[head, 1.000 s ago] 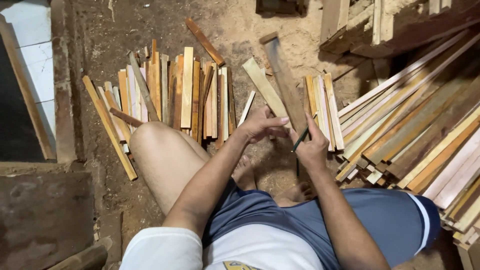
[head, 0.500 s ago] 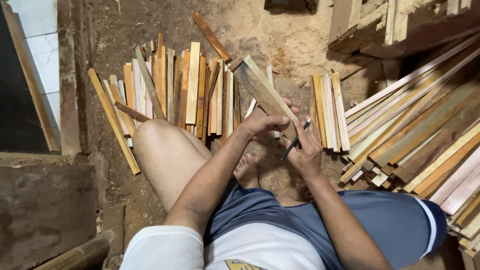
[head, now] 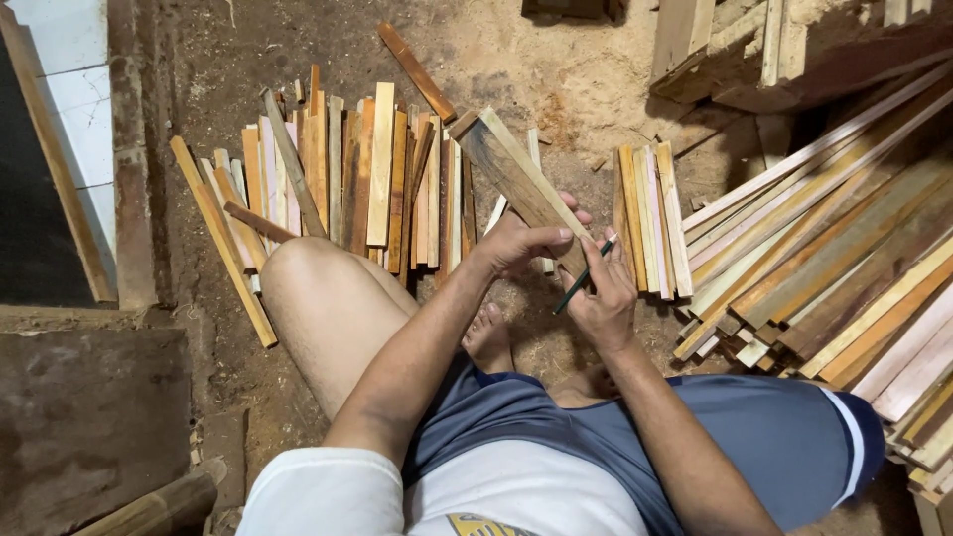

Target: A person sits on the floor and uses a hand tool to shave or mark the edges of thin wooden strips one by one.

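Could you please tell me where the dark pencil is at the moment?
In the head view, the pencil is just right of centre, held in the right hand, its tip beside the wooden strip that the left hand grips.

Woodworking shop, dirt floor (head: 248, 60) strewn with sawdust (head: 586, 89), stacked wooden slats (head: 844, 258) all around

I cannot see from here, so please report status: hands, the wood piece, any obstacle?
Left hand grips wooden slat. Right hand holds pencil at slat. Nothing between them.
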